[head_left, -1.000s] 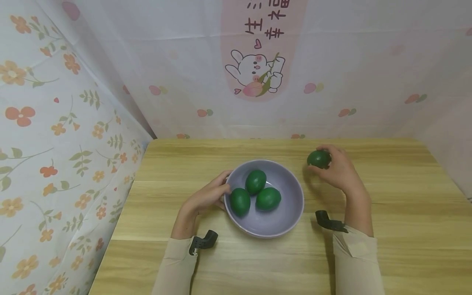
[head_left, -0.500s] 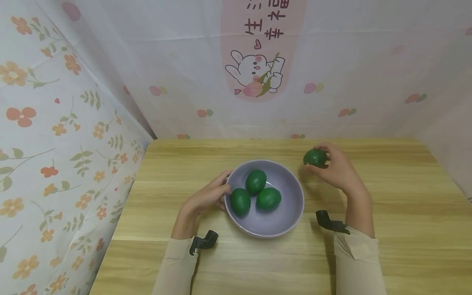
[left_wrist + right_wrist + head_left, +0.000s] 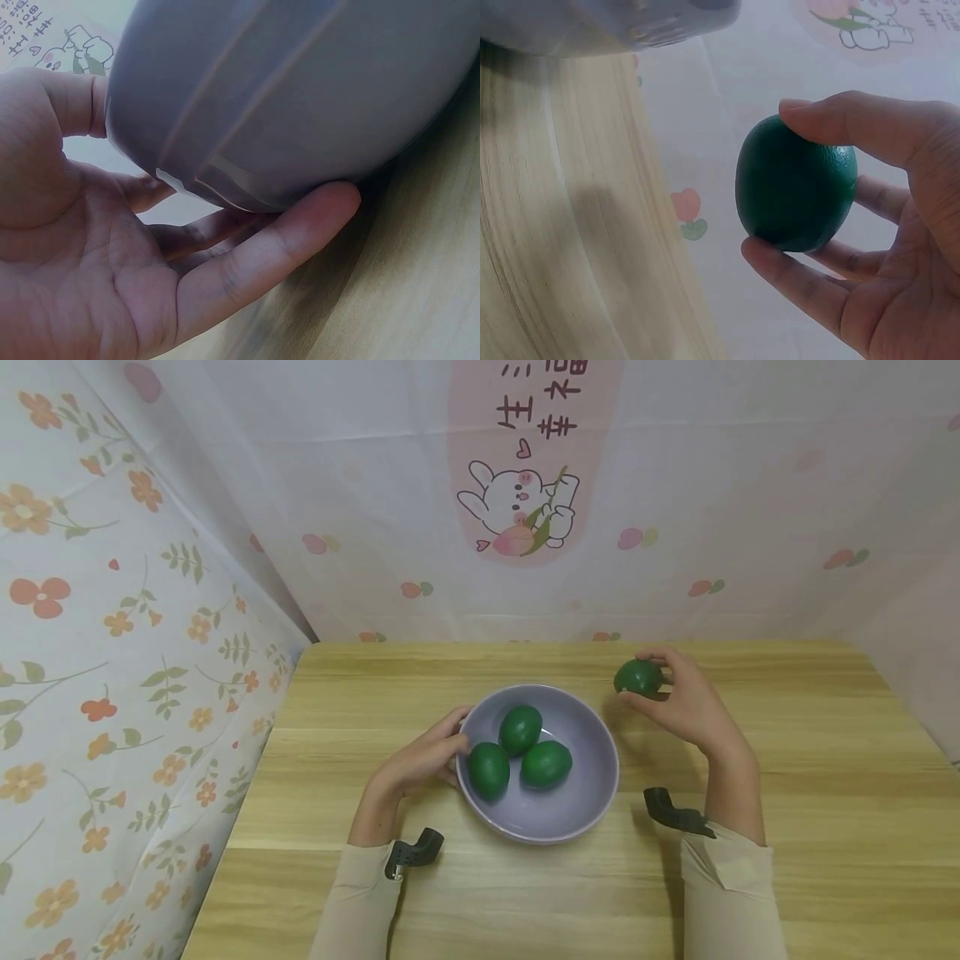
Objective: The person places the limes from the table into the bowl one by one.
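A lavender bowl (image 3: 583, 781) stands on the table with three green limes in it: one lime (image 3: 520, 730) at the back, one lime (image 3: 488, 772) by the left wall and one lime (image 3: 546, 765) in the middle. My left hand (image 3: 426, 755) grips the bowl's left side, thumb at the rim and fingers against the outer wall (image 3: 247, 97). Beyond the bowl's right side, my right hand (image 3: 693, 706) pinches a fourth green lime (image 3: 795, 187) between thumb and fingers. That lime is held above the tabletop, its shadow falling on the wood in the right wrist view.
The wood-grain table (image 3: 825, 793) ends at a white printed curtain (image 3: 360, 485) behind. A floral curtain (image 3: 150, 693) runs along the left side. Black camera mounts (image 3: 414, 852) sit on both wrists, over beige sleeves.
My right hand has shifted slightly left with the lime, a little nearer the bowl, and slightly farther back. The left hand, the bowl and its limes stay put.
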Demonstrator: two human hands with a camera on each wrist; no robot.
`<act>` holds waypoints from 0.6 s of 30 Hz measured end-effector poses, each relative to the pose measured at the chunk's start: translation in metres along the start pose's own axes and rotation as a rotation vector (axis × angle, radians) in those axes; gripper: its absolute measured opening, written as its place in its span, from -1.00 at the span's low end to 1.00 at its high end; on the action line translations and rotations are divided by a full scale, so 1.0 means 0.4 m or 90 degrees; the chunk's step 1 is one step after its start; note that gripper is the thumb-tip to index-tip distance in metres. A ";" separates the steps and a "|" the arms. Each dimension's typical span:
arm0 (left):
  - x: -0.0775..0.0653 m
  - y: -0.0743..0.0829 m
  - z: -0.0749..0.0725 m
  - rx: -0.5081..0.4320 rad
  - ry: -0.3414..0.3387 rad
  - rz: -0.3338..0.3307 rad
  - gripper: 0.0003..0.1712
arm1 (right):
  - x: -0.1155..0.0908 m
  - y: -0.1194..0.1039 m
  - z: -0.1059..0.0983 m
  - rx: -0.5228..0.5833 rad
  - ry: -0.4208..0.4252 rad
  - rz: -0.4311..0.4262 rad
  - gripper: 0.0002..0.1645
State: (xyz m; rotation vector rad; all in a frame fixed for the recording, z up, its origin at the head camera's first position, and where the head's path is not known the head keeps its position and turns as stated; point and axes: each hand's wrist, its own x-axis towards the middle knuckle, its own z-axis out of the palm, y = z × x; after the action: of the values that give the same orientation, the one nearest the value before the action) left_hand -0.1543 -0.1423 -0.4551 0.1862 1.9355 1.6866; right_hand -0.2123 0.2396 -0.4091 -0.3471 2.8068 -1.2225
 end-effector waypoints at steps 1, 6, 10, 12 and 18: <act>0.000 0.000 0.000 0.000 0.000 0.000 -0.13 | 0.000 -0.001 0.001 0.001 0.000 -0.003 -0.18; 0.001 -0.002 0.000 0.002 -0.001 -0.001 -0.14 | 0.003 -0.003 0.009 0.008 -0.003 -0.016 -0.18; 0.000 0.000 0.001 0.004 0.000 -0.001 -0.13 | 0.001 -0.009 0.006 0.011 -0.008 -0.010 -0.16; 0.000 0.001 0.002 0.004 0.000 -0.001 -0.14 | -0.002 -0.015 0.003 0.012 -0.013 -0.005 -0.14; 0.000 0.002 0.002 0.003 0.004 0.000 -0.13 | -0.008 -0.038 -0.004 0.018 -0.016 0.001 -0.15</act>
State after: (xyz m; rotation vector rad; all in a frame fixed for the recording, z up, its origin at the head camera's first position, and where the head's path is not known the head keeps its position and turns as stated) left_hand -0.1542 -0.1416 -0.4542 0.1824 1.9435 1.6848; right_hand -0.2065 0.2316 -0.3971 -0.3552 2.7651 -1.2466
